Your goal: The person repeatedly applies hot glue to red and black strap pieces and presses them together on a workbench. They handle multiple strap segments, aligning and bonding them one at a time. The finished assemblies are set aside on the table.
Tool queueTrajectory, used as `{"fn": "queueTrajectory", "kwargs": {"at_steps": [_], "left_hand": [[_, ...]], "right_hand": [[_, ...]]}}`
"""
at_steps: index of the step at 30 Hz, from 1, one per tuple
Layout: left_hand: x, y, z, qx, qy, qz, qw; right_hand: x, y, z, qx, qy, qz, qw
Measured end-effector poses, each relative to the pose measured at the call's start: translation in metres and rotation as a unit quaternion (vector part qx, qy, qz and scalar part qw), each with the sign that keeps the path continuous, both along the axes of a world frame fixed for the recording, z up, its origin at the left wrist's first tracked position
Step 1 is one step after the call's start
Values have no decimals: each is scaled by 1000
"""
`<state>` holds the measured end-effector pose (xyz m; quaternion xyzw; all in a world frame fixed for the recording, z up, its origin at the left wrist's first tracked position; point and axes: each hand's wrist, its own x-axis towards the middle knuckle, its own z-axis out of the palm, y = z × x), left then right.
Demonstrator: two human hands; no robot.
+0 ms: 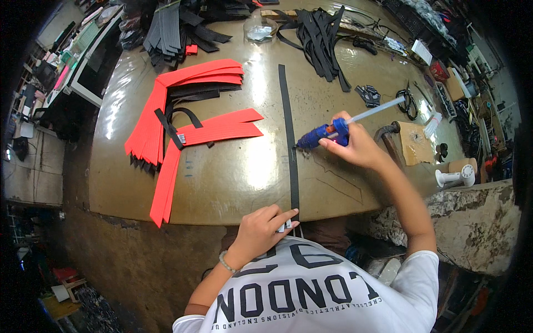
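Observation:
A long black webbing strap [287, 105] lies lengthwise on the table, running from the far side to the near edge. My right hand [358, 145] is closed round a blue hot glue gun [325, 135], and a pale glue stick [378, 109] juts out of its back. The gun's nozzle is at the strap, about midway along; whether it touches cannot be told. At the table's near edge my left hand [261, 228] is closed on small white labels [285, 226], its fingertips against the strap's near end.
Left on the table are folded red straps [150, 119] and a red bundle [216, 126] tied with black. Black straps [319, 41] are heaped at the back. To the right lie black-handled scissors [408, 105], a hammer [387, 131], a tan block [415, 143] and a white spool [456, 176].

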<state>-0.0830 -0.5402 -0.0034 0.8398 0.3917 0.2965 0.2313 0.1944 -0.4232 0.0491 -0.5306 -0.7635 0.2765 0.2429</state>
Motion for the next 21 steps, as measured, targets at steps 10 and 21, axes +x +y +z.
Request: {"fn": "queueTrajectory", "kwargs": {"at_steps": [10, 21], "left_hand": [[-6, 4, 12, -69, -22, -13, 997], [-158, 217, 65, 180, 83, 417, 887]], "right_hand": [[8, -39, 7, 270, -115, -117, 949], [211, -150, -51, 66, -260, -539, 799]]}}
